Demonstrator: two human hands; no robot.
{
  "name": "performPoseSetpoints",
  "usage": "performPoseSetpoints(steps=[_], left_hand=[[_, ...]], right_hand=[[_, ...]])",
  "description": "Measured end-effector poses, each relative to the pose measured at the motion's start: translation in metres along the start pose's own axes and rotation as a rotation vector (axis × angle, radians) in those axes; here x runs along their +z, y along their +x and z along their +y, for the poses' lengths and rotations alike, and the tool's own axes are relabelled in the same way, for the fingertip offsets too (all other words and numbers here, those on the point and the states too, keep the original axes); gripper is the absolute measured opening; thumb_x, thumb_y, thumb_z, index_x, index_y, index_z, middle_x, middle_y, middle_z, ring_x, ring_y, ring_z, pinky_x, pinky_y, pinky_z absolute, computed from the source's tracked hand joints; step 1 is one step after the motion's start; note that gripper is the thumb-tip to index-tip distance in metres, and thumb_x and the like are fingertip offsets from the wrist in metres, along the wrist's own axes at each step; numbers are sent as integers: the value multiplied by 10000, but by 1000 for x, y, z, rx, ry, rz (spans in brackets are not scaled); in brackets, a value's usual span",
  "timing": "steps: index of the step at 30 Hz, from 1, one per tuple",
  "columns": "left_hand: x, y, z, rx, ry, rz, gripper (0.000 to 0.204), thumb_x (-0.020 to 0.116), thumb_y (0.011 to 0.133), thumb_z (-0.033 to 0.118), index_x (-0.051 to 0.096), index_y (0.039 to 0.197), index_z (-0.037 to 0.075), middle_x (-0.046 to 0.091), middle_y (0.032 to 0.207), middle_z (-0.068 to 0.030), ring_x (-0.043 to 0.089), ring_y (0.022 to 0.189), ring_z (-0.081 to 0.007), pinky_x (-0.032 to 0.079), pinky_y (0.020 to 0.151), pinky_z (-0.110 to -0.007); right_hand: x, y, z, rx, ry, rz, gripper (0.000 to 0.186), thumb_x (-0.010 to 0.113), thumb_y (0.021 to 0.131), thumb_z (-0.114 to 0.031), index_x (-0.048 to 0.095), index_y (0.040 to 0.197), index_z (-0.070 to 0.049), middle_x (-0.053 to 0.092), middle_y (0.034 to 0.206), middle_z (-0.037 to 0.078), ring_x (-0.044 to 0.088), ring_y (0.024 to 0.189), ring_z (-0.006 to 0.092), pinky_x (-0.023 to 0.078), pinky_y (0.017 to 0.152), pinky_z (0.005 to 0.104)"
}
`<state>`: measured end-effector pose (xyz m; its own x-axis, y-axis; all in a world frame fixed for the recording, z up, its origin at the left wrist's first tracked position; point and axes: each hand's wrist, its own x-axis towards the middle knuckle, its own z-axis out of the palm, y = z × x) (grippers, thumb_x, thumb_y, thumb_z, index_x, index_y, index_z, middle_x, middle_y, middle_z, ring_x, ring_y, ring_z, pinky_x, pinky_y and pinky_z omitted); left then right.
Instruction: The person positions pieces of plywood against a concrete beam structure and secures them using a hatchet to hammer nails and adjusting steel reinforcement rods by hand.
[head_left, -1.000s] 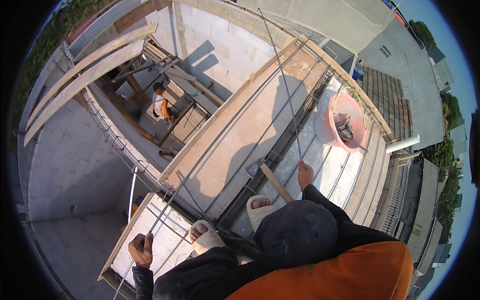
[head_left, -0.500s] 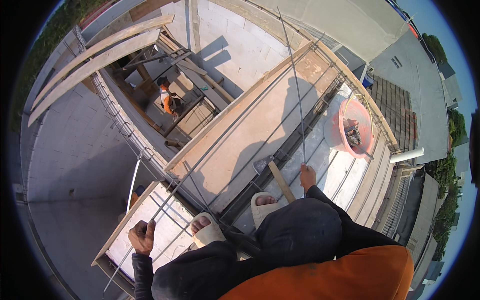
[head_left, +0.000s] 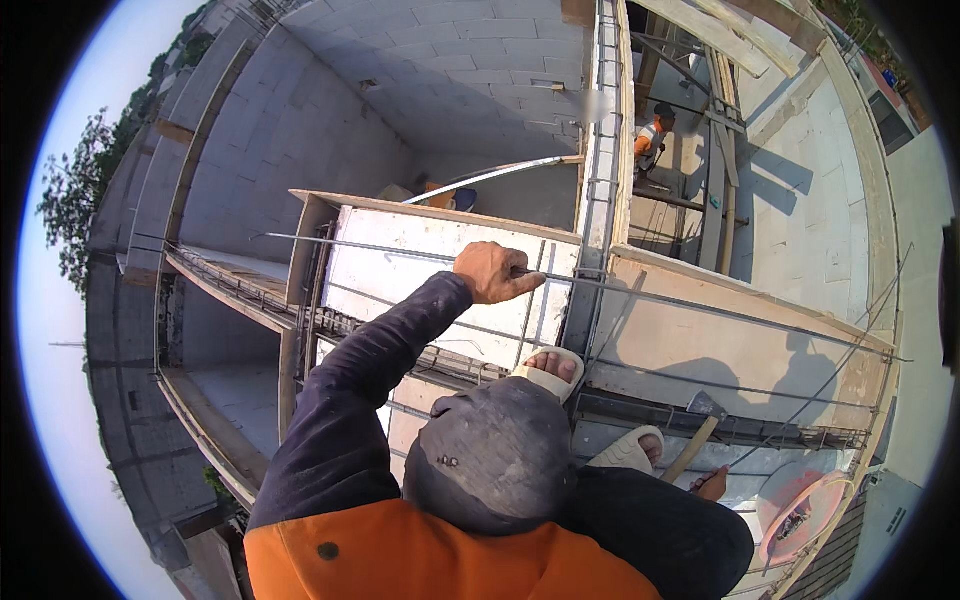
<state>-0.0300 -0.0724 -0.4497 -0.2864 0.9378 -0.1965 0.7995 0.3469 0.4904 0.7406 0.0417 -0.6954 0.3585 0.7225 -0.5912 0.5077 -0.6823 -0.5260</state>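
Note:
My left hand (head_left: 495, 272) is stretched forward on a dark-sleeved arm and closed around a long thin steel rod (head_left: 700, 310) that runs across the plywood formwork (head_left: 680, 345). My right hand (head_left: 712, 485) shows only partly at the lower right. It looks closed on the end of a second thin rod (head_left: 820, 365), right beside the wooden handle of a hammer (head_left: 695, 440) lying on the reinforcement. My feet in pale sandals (head_left: 550, 372) stand on the beam's steel cage.
A person in an orange vest (head_left: 652, 135) works on a lower level at the top right. A pink basin (head_left: 800, 510) sits at the lower right. Grey block walls (head_left: 450, 70) enclose a deep open room ahead. Timber planks (head_left: 715, 180) lie beyond.
The whole view has swung round. My left hand has risen from low at the left to out in front, gripping the long rod. My right hand has dropped to the lower right.

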Motion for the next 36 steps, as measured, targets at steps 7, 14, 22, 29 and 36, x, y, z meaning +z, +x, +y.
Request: performPoseSetpoints(steps=[7, 14, 22, 29, 36], left_hand=[[22, -25, -46, -144, 97, -121, 711, 517, 956, 734, 751, 858, 71, 719, 725, -170, 714, 725, -381, 539, 713, -512], [29, -31, -103, -281, 85, -104, 733, 500, 957, 729, 783, 953, 53, 746, 874, -204, 729, 894, -377, 549, 827, -499], [35, 24, -113, -162, 68, -110, 739, 610, 904, 717, 732, 763, 3, 702, 713, -210, 698, 704, -364, 529, 701, -484], [47, -4, -97, -63, 94, 113, 599, 735, 918, 471, 579, 670, -52, 558, 633, -233, 576, 609, -351, 433, 624, -505], [86, 35, -100, 31, -46, 31, 516, 764, 908, 476, 628, 783, -5, 631, 720, -168, 613, 669, -306, 497, 660, -437]], right_hand=[[3, -37, -74, 176, 91, 105, 350, 688, 956, -393, 596, 1079, -79, 643, 930, 129, 626, 796, 277, 494, 721, 449], [8, -67, -103, 223, 153, 153, 378, 591, 1007, -474, 562, 886, -118, 563, 767, 63, 552, 623, 213, 435, 566, 384], [2, -117, -116, 217, 411, 351, 560, 557, 1019, -570, 450, 657, -157, 339, 562, -27, 312, 426, 144, 264, 406, 354], [14, -112, -135, 130, 430, 354, 566, 612, 988, -588, 529, 686, -117, 402, 560, -19, 378, 410, 150, 274, 394, 351], [26, -137, -137, 199, 440, 318, 584, 618, 985, -558, 618, 727, -34, 510, 646, 31, 468, 535, 173, 369, 497, 391]])
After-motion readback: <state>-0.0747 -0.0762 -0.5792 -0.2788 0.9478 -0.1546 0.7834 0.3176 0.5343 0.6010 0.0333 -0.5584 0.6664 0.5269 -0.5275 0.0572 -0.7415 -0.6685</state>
